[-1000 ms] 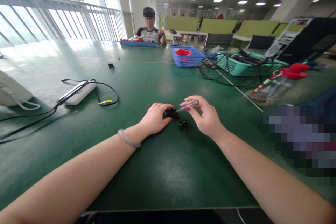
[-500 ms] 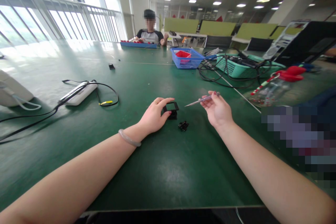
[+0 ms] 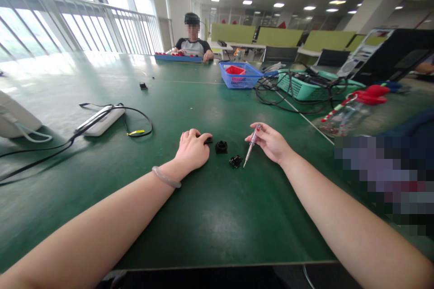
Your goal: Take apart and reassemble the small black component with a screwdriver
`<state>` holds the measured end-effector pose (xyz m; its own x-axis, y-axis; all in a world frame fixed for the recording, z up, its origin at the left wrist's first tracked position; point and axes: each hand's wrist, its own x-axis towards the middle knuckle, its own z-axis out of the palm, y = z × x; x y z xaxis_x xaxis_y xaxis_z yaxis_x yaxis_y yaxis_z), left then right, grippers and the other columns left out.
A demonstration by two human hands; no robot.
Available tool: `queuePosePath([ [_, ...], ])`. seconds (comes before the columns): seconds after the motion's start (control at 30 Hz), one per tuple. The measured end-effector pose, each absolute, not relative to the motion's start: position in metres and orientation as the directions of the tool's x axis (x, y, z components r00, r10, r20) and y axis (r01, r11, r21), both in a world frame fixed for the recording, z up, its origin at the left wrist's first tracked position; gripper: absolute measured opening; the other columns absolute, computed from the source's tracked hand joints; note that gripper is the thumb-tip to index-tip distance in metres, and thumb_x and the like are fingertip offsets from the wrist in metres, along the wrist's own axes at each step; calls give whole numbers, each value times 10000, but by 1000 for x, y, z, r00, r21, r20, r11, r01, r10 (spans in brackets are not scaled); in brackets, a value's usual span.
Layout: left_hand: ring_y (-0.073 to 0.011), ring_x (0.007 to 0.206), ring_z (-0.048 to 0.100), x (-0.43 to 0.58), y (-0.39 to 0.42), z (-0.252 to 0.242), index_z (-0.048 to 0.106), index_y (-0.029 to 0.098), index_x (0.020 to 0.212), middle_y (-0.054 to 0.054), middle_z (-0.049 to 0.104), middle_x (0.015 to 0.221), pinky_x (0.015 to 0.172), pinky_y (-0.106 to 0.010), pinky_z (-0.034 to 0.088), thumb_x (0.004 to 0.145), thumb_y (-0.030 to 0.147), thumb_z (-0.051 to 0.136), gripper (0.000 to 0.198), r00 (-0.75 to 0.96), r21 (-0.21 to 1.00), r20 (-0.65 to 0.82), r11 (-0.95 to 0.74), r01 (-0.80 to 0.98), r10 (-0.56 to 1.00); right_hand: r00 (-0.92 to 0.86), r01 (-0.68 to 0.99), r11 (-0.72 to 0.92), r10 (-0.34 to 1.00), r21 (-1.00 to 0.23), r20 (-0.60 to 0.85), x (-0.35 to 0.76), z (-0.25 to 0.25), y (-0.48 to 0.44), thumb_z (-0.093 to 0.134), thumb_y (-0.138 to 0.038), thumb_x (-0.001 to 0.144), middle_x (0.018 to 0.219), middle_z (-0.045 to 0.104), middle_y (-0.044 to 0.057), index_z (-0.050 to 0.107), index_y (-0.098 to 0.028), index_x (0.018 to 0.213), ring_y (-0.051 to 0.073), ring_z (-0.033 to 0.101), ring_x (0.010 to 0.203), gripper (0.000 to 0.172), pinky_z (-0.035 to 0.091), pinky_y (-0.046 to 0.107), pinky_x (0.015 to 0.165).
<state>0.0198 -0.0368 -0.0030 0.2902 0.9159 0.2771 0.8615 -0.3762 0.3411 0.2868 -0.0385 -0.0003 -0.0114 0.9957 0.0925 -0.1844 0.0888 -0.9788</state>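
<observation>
My left hand (image 3: 194,150) rests low at the table, its fingers closed round a black square frame (image 3: 209,140), mostly hidden behind the thumb. Just right of it a black block with a round opening (image 3: 221,147) sits on the green table (image 3: 210,221). A small black part with several prongs (image 3: 235,161) lies nearer to me. In my right hand (image 3: 267,141) is a thin screwdriver (image 3: 251,146) with a clear handle, its tip slanting down beside the pronged part; I cannot tell whether it touches the table.
A white power strip (image 3: 103,121) with a black cable lies on the left. Farther right stand a blue basket (image 3: 239,82), a green basket (image 3: 298,89) with tangled cables, and a red-capped bottle (image 3: 361,108). A person (image 3: 192,45) sits across the table behind a blue tray (image 3: 178,58).
My left hand has lifted the black frame off the block and moved it left and down. My right hand has shifted left, turning the screwdriver tip downward. The person's hand has lowered.
</observation>
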Motion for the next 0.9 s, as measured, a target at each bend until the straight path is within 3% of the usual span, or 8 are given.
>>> queuePosePath([
  [0.17, -291, 1356, 349, 26, -40, 1, 588, 193, 1202, -125, 424, 1420, 1156, -515, 224, 855, 214, 429, 382, 393, 377, 236, -457, 806, 889, 24, -200, 92, 996, -975, 89, 286, -3, -36, 765, -392, 718, 666, 652, -39, 586, -226, 906, 172, 684, 698, 309, 541, 375, 794],
  [0.37, -224, 1362, 368, 29, -46, 3, 452, 238, 1354, -75, 428, 1456, 1159, -463, 254, 867, 155, 381, 499, 600, 357, 217, -635, 685, 770, 77, -215, 105, 993, -971, 91, 285, -6, -34, 768, -383, 727, 707, 700, -13, 556, -226, 895, 173, 696, 757, 313, 540, 348, 786],
  [0.5, -257, 1323, 404, 30, -54, 7, 437, 278, 1376, -78, 442, 1436, 1126, -483, 284, 924, 347, 419, 458, 632, 325, 253, -680, 658, 732, 103, -257, 79, 993, -963, 54, 286, -6, -32, 715, -315, 786, 703, 701, 1, 556, -220, 891, 161, 690, 724, 213, 545, 322, 752],
  [0.63, -320, 1280, 413, 33, -63, 11, 410, 353, 1396, -84, 438, 1410, 1084, -579, 268, 869, 553, 481, 568, 651, 306, 259, -700, 645, 713, 108, -288, 75, 993, -955, 46, 289, -7, -31, 663, -290, 824, 681, 683, 3, 564, -218, 876, 160, 679, 713, 132, 550, 330, 752],
  [0.9, -319, 1269, 377, 41, -72, 12, 533, 373, 1288, -62, 408, 1410, 1072, -572, 278, 871, 535, 493, 449, 675, 260, 244, -717, 647, 697, 174, -378, 100, 984, -921, 35, 291, -7, -26, 601, -262, 858, 626, 634, -9, 555, -215, 839, 153, 653, 653, 68, 571, 388, 789],
])
